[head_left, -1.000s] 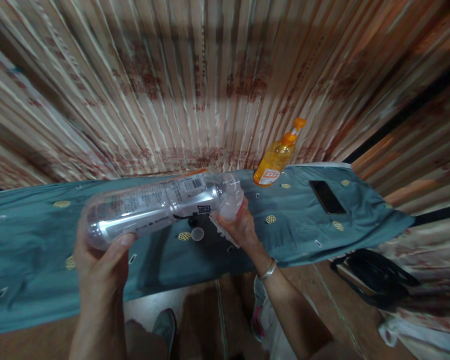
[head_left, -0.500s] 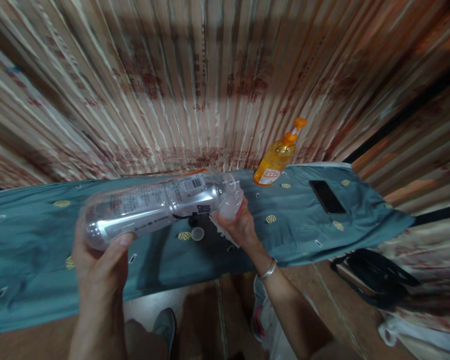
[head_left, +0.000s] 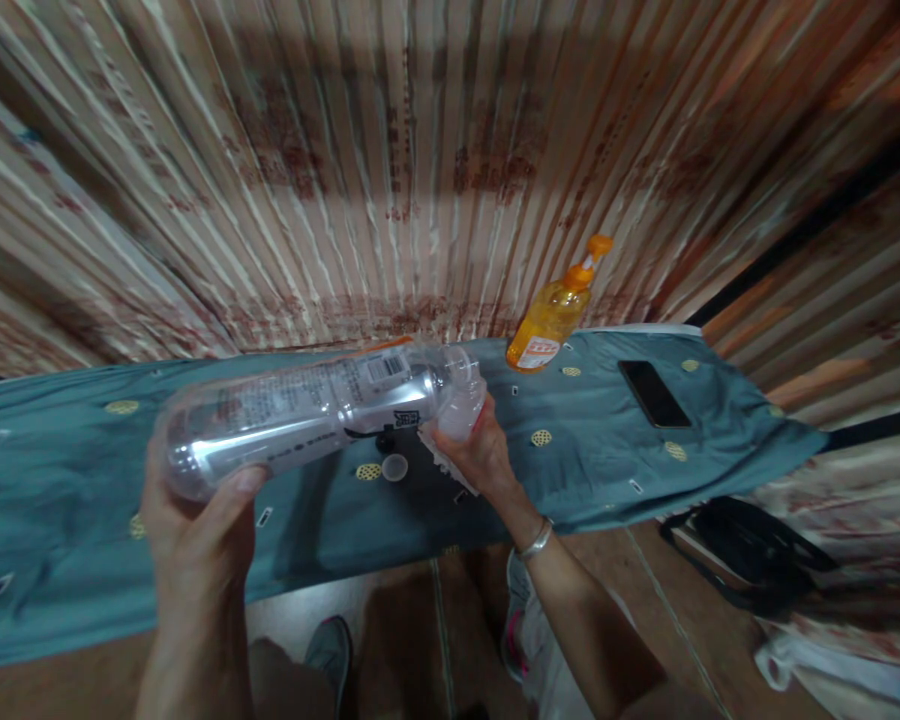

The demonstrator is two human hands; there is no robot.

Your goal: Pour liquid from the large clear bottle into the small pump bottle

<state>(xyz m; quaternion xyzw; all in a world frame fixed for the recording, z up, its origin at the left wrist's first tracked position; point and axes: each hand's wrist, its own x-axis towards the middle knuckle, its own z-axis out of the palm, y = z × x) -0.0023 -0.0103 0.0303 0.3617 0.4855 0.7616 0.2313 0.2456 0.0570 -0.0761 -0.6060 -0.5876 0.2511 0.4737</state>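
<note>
My left hand is wrapped around the base of a large clear plastic bottle. This bottle lies almost level in the air, its neck pointing right and its printed label facing up. Close by its mouth, my right hand grips a small translucent bottle; whether the two mouths touch I cannot tell. Something white and crumpled, like a tissue, shows under the right fingers. Below the large bottle, a clear round cap lies on the cloth beside a small dark round object, partly covered.
A green patterned cloth covers the narrow table. An orange pump bottle stands at the back, and a black phone lies to the right. Pleated curtains hang behind. A black bag rests low at the right.
</note>
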